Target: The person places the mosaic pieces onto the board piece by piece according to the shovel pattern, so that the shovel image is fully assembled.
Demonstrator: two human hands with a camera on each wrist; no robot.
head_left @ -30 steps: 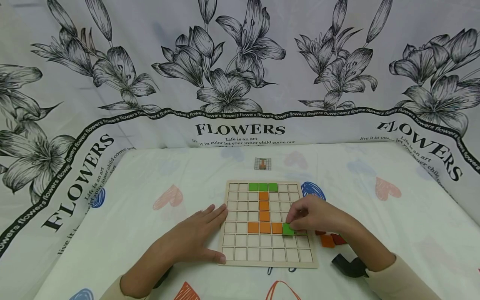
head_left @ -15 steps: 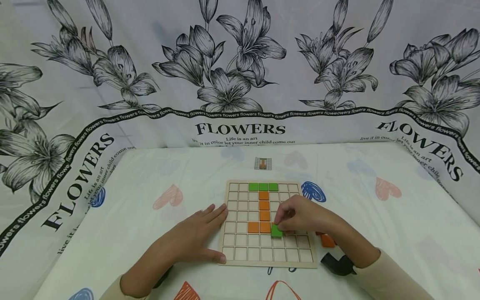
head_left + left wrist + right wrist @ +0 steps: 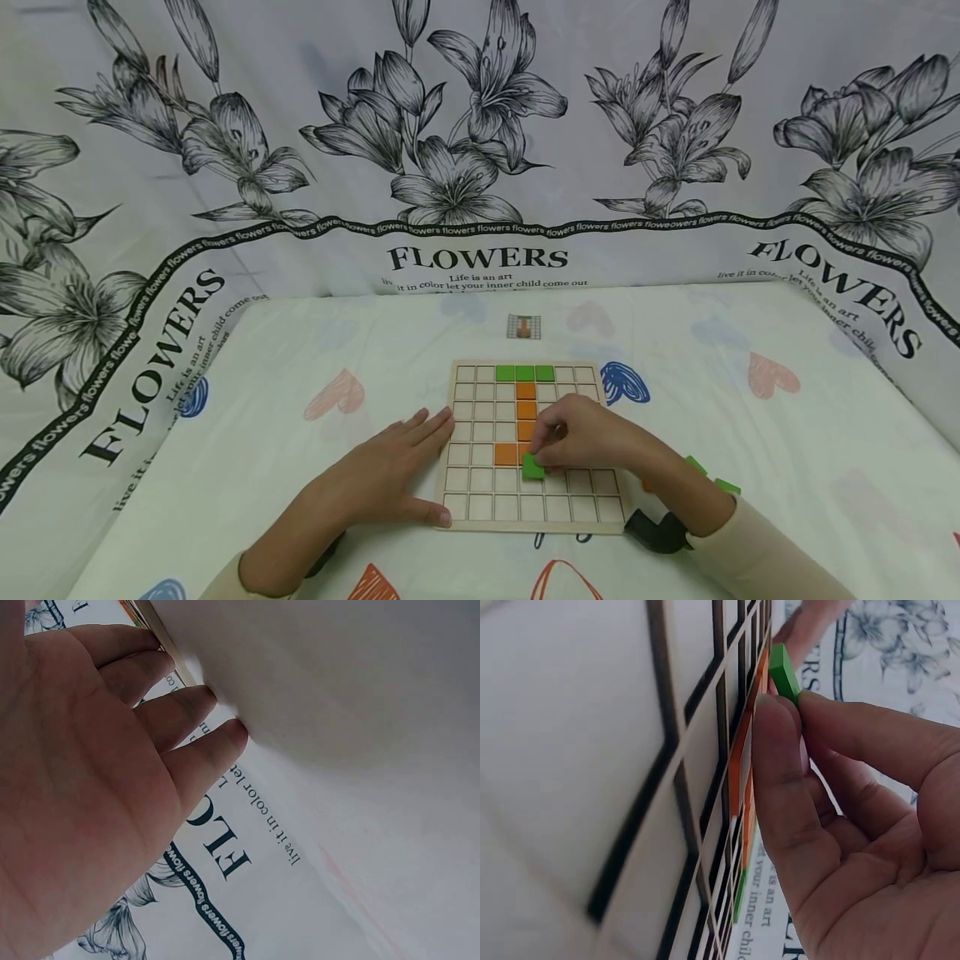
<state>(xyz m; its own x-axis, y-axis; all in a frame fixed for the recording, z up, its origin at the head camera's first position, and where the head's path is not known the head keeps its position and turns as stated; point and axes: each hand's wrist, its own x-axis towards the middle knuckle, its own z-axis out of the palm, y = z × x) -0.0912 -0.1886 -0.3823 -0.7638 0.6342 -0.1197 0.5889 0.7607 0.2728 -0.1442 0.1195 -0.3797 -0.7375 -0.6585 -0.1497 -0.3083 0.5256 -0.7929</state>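
A wooden grid board [image 3: 536, 527] lies on the cloth, its cells partly filled. Three green square tiles [image 3: 525, 373] sit in its far row, and orange tiles [image 3: 526, 410] run down a column below them, with another orange tile [image 3: 506, 454] to the column's left. My right hand [image 3: 588, 437] pinches a green tile [image 3: 533, 468] between thumb and fingertips, over the lower end of that column. In the right wrist view the pinched green tile [image 3: 782, 671] is tilted against the grid. My left hand [image 3: 382, 471] rests along the board's left edge, fingers extended.
A small printed card [image 3: 524, 327] with a grid picture lies beyond the board. Loose green tiles [image 3: 696, 464] lie right of the board, partly hidden by my right forearm. A black curved object [image 3: 660, 531] is under that wrist. A flower-printed curtain [image 3: 480, 125] stands behind.
My right hand has moved left across the board with the green tile, from right of the orange tiles to over them. Loose green tiles now show beyond the forearm. The left hand stays still.
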